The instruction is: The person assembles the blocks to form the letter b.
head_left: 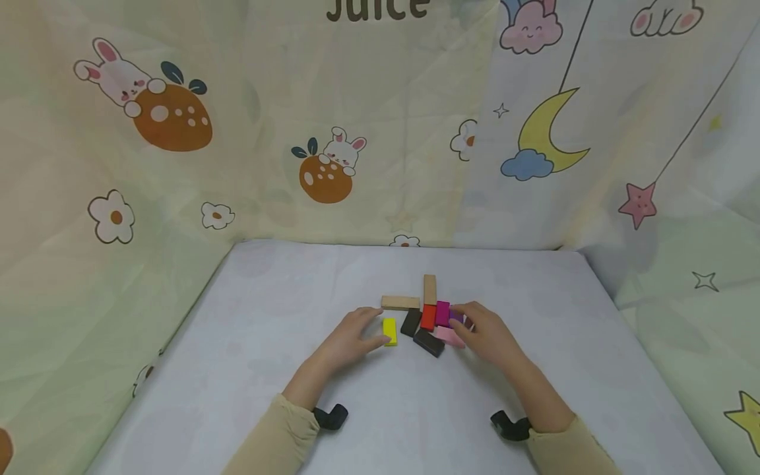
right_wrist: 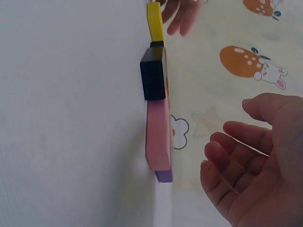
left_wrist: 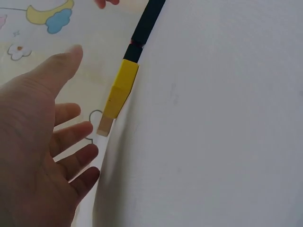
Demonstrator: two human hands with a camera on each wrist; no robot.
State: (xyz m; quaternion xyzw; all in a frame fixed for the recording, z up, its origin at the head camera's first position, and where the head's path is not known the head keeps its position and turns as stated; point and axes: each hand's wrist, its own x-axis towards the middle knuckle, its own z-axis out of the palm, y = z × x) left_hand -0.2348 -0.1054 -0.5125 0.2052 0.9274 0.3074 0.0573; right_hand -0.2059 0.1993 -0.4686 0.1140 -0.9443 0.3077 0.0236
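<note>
Several small rectangular blocks lie close together on the white table. My left hand (head_left: pixel 351 338) is beside the yellow block (head_left: pixel 389 332); in the left wrist view its fingers are apart and hold nothing. On the other side, my right hand (head_left: pixel 488 331) hovers by the purple block (head_left: pixel 456 316) and the pink block (head_left: pixel 450 337), its fingers loosely bent around nothing. Between the hands lie a red block (head_left: pixel 428 317), a magenta block (head_left: pixel 442 313), and two black blocks, one (head_left: pixel 410 322) behind the other (head_left: pixel 429 343). The right hand partly covers the purple block.
Behind the coloured blocks are two plain wooden blocks, one lying sideways (head_left: pixel 400 303) and one pointing away (head_left: pixel 430 289). The white tabletop (head_left: pixel 285 284) ends at a printed cloth backdrop (head_left: pixel 261 132) at the back and sides.
</note>
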